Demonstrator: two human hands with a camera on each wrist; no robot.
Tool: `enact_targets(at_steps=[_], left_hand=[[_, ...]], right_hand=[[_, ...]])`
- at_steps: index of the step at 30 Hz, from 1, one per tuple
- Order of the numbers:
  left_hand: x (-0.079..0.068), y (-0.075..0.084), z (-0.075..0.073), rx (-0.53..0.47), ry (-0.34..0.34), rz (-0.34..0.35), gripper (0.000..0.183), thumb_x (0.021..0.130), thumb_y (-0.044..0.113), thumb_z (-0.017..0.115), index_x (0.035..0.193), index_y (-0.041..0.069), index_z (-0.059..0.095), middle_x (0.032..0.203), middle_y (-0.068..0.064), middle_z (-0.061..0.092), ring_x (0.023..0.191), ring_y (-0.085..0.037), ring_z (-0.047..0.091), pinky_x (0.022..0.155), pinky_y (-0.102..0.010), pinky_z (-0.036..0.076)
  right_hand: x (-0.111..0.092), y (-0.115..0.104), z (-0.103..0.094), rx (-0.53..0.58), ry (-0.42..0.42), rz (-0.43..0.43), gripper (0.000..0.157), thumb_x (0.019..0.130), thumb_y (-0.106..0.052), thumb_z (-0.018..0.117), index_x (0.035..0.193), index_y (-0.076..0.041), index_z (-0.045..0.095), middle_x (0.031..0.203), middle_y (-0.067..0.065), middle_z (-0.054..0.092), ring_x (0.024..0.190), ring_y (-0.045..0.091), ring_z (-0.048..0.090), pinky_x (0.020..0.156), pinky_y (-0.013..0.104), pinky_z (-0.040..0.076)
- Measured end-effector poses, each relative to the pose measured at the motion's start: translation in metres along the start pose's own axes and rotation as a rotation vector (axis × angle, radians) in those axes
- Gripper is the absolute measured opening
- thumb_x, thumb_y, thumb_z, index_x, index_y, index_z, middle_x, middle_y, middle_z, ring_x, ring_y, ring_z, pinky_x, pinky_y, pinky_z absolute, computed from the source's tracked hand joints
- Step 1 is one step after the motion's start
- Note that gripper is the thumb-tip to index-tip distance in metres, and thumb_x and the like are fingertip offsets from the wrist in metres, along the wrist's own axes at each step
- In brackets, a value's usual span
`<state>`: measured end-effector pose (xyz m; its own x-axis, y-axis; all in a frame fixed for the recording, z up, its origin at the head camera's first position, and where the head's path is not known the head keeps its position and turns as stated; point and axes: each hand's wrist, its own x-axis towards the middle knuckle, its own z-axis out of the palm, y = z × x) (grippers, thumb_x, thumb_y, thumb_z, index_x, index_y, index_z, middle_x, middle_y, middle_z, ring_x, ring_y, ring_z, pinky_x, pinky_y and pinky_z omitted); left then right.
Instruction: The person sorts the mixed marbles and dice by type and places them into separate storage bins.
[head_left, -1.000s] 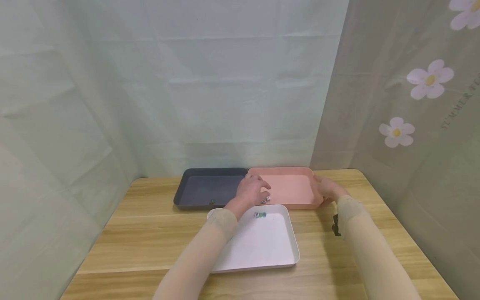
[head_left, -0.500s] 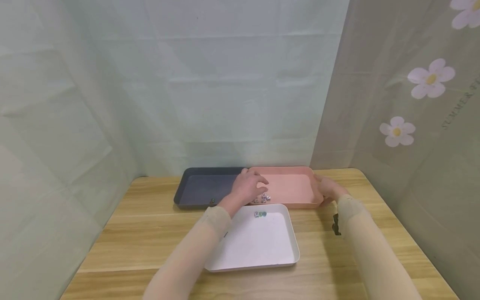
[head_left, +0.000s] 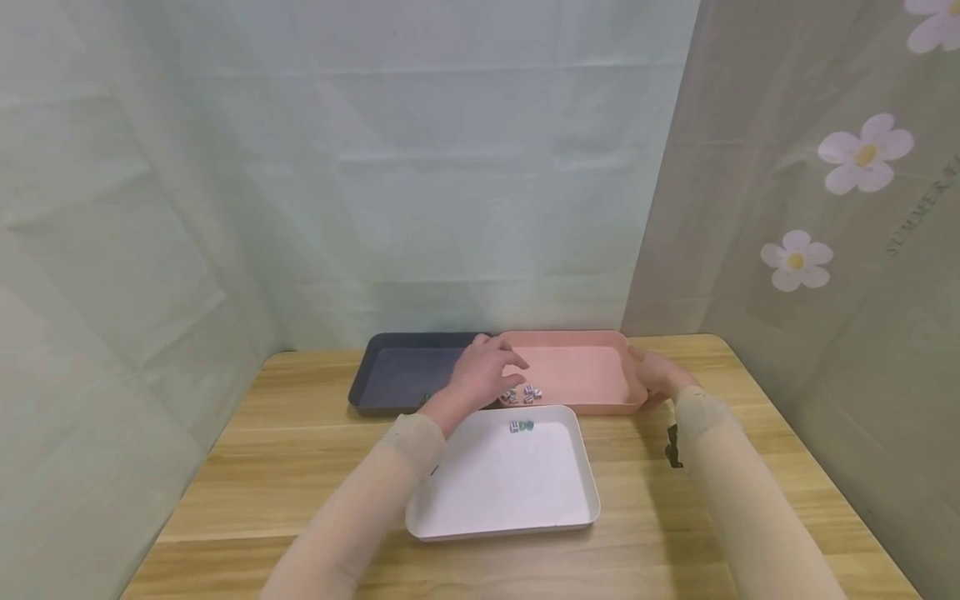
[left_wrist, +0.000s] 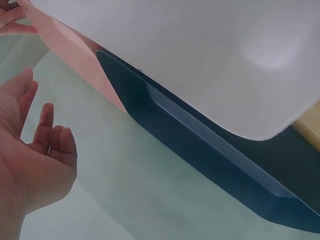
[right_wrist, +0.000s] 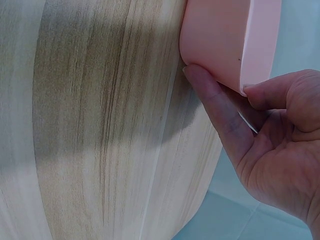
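My left hand [head_left: 480,371] hovers over the border between the dark tray [head_left: 401,365] and the pink tray [head_left: 570,337]. Its fingers are relaxed and hold nothing in the left wrist view [left_wrist: 37,155]. Just below its fingertips, several small white dice [head_left: 529,393] with dark marks lie in the pink tray's near left corner. My right hand [head_left: 658,377] pinches the right end of the pink tray; in the right wrist view the thumb lies at the rim and a finger reaches under the corner [right_wrist: 215,45].
A white tray [head_left: 510,492] stands nearer me, in front of the other two. Near its far edge lie a die [head_left: 514,427] and small green pieces [head_left: 527,425]. A tiny dark green piece [head_left: 425,398] is in the dark tray, partly behind my left wrist. Curtains hang behind the wooden table [head_left: 300,467].
My left hand has moved left, away from the pink tray's middle, and more dice have come into sight there. The right hand keeps its grip on the pink tray's end.
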<state>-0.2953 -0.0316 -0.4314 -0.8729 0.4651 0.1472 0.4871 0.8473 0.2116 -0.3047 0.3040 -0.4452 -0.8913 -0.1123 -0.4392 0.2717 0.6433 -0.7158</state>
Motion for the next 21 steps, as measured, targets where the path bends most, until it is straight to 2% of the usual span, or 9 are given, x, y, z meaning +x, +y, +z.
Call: enact_targets(at_steps=[7, 12, 17, 21], left_hand=[[-0.009, -0.008, -0.003, 0.021, -0.007, 0.032, 0.024, 0.095, 0.037, 0.074, 0.119, 0.031, 0.078, 0.116, 0.007, 0.060, 0.116, -0.019, 0.048, 0.101, -0.038, 0.042], [-0.015, -0.012, -0.005, 0.008, -0.026, 0.049, 0.025, 0.094, 0.034, 0.076, 0.118, 0.030, 0.078, 0.118, 0.005, 0.061, 0.115, -0.021, 0.048, 0.101, -0.041, 0.041], [-0.023, -0.016, -0.002, 0.002, -0.044, 0.088, 0.024, 0.094, 0.033, 0.076, 0.118, 0.029, 0.079, 0.123, 0.002, 0.061, 0.118, -0.025, 0.048, 0.102, -0.046, 0.040], [-0.028, -0.018, 0.002, 0.033, -0.053, 0.119, 0.023, 0.094, 0.037, 0.076, 0.116, 0.031, 0.079, 0.121, 0.004, 0.061, 0.117, -0.024, 0.049, 0.099, -0.046, 0.041]], right_hand=[[0.002, 0.000, -0.002, 0.002, 0.001, 0.003, 0.059, 0.110, -0.010, 0.025, 0.164, -0.007, 0.002, 0.161, 0.037, 0.007, 0.120, 0.046, 0.051, 0.084, 0.050, 0.058], [0.003, 0.001, -0.002, -0.002, -0.006, -0.003, 0.059, 0.111, -0.014, 0.027, 0.163, -0.005, 0.002, 0.159, 0.038, 0.015, 0.116, 0.045, 0.054, 0.084, 0.049, 0.058], [0.001, 0.001, 0.000, -0.015, 0.000, -0.027, 0.058, 0.111, -0.013, 0.028, 0.163, -0.003, 0.004, 0.159, 0.039, 0.015, 0.114, 0.044, 0.058, 0.083, 0.050, 0.059], [0.000, 0.000, 0.001, -0.025, 0.005, -0.044, 0.057, 0.111, -0.011, 0.028, 0.162, -0.002, 0.005, 0.158, 0.040, 0.015, 0.112, 0.043, 0.060, 0.082, 0.050, 0.059]])
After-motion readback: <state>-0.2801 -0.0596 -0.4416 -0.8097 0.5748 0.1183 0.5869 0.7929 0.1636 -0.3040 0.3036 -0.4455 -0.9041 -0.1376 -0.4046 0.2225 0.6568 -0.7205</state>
